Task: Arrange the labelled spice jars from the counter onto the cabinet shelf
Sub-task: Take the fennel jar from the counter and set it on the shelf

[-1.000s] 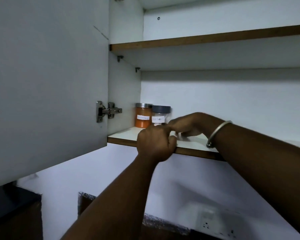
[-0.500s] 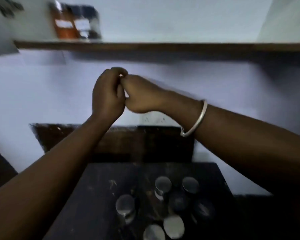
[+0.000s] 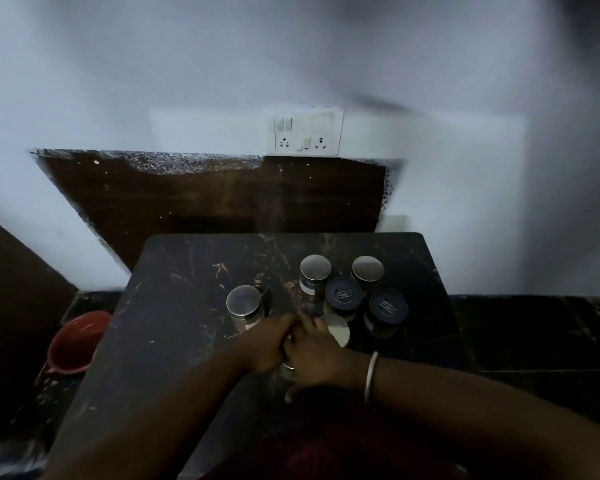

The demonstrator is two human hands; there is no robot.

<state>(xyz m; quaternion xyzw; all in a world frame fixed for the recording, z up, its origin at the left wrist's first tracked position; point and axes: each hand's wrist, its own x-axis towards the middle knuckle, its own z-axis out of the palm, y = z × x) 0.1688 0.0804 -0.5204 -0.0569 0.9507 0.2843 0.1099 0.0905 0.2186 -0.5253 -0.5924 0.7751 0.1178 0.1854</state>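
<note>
On the dark table (image 3: pixel 174 306): six lidded jars stood clustered right of centre.
Steel-lidded jars: left jar (image 3: pixel 243 301) stood apart; rear jar (image 3: pixel 315 268) and rear-right jar (image 3: pixel 368 268) stood at the back.
Dark-lidded jars: inner jar (image 3: pixel 344 294) stood just beside outer jar (image 3: pixel 388 306).
Pale-lidded jar (image 3: pixel 340 330): was partly hidden by the right grip (image 3: pixel 321 356).
Left grip (image 3: pixel 267 344): fingers were curled and met the right grip; whether it held anything could not be told.
Right grip: was curled likewise, contents hidden; bangle (image 3: pixel 371 375) sat on the wrist.
Beside the table: red vessel (image 3: pixel 75 341) sat low left.
Wall: socket plate (image 3: pixel 307 133) was mounted above.
</note>
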